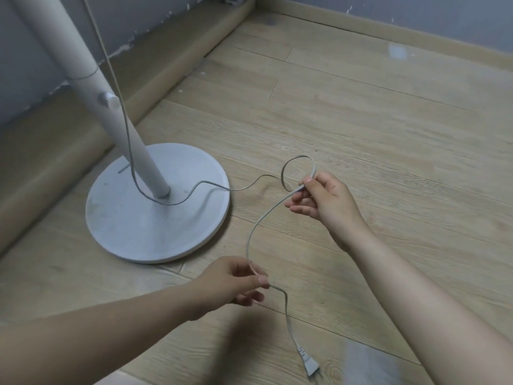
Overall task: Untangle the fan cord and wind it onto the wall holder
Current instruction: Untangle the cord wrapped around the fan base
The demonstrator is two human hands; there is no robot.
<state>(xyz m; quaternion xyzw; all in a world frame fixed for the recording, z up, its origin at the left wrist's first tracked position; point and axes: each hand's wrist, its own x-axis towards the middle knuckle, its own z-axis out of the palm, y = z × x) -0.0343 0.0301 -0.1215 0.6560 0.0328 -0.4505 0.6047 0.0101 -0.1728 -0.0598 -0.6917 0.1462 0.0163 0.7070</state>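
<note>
Reaching in from the lower left, the left hand (233,282) pinches the grey cord (251,237) between thumb and forefinger. Below that pinch the cord's tail runs down to the plug (309,364) near the bottom edge. Right of centre, the right hand (324,198) grips the cord at the foot of a small loop (298,162). Between the hands the cord bows in an arc. Left of the loop it trails onto the round fan base (155,232), curls round the pole (111,107) and climbs beside it.

No writing is legible anywhere (marks on the plug (308,364) are blurred)
</note>
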